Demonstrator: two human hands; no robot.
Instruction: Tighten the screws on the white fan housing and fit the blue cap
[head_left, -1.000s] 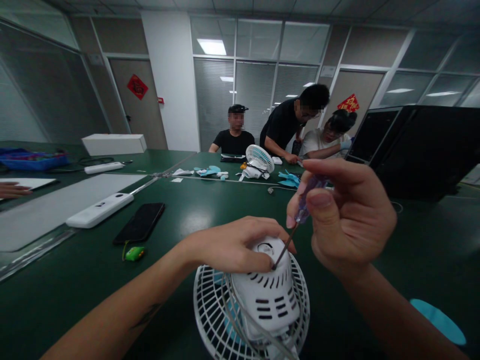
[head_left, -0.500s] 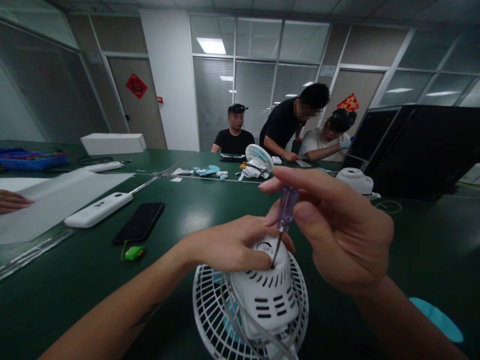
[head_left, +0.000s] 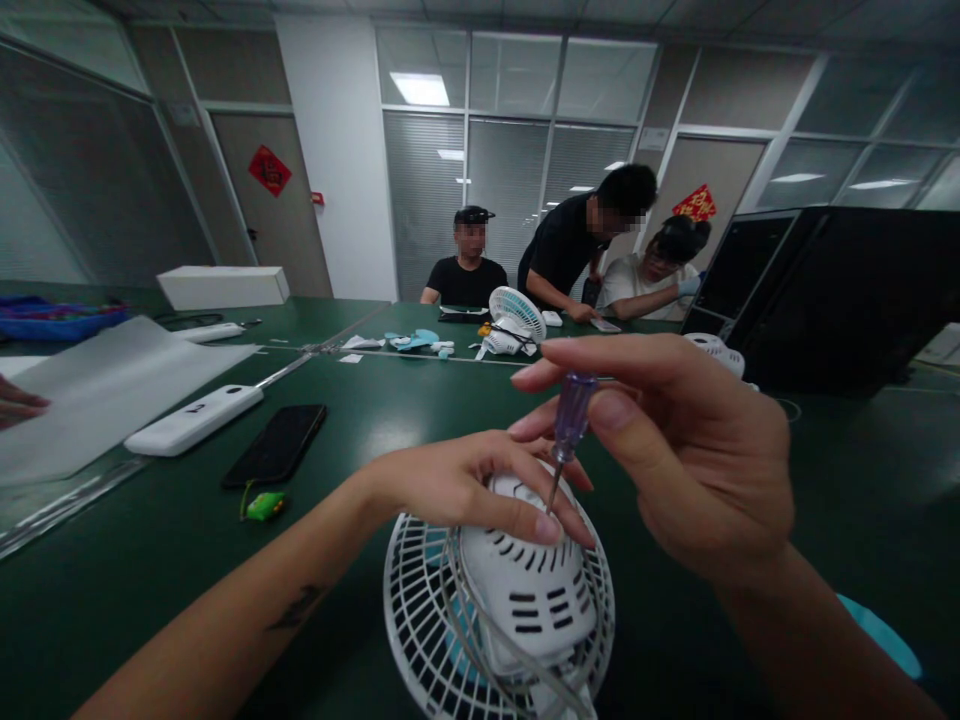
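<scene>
A white fan (head_left: 525,600) lies grille-down on the green table in front of me, its slotted motor housing facing up. My right hand (head_left: 690,460) pinches the clear purple handle of a small screwdriver (head_left: 571,415) between thumb and fingers. The thin shaft points down at the top of the housing. My left hand (head_left: 472,485) lies over the housing and grips it, with thumb and forefinger close around the shaft's tip. Those fingers hide the tip and whatever is under it. A pale cable (head_left: 480,620) loops across the fan's back.
Left of the fan are a black phone (head_left: 276,445), a green trinket (head_left: 265,506) and a white power strip (head_left: 195,420). A blue disc (head_left: 877,635) lies at right. Further back stand another fan (head_left: 517,318) and a large black case (head_left: 840,300). Several people are around the table.
My left thumb and forefinger have moved over the screwdriver's tip, covering the spot that showed before. The screwdriver has barely shifted. At far left, another person's hand and the white sheet have moved.
</scene>
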